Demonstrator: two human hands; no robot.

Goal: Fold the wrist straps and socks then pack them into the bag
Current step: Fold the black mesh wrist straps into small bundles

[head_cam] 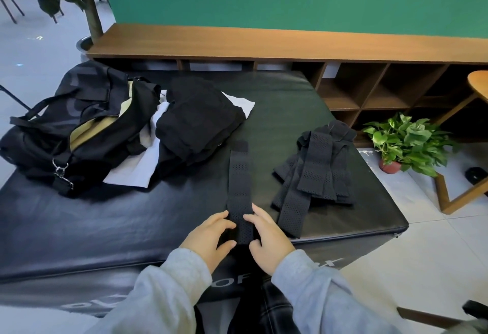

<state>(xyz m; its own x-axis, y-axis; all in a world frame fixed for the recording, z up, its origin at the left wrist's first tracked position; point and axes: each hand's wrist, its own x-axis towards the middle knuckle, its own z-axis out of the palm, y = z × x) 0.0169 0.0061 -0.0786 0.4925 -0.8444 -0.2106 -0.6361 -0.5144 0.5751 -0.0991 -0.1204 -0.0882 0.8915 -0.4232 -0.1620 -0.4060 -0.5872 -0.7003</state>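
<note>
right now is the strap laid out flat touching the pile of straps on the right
Apart. The head view shows bare black mat between the flat strap and the strap pile along their whole length.

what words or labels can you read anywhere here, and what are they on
"OF": white letters on the front side of the black padded box, partly hidden by the sleeves; the rest cannot be read.
Large dark lettering on the black bag: too faint to read.
Nothing else legible.
</note>
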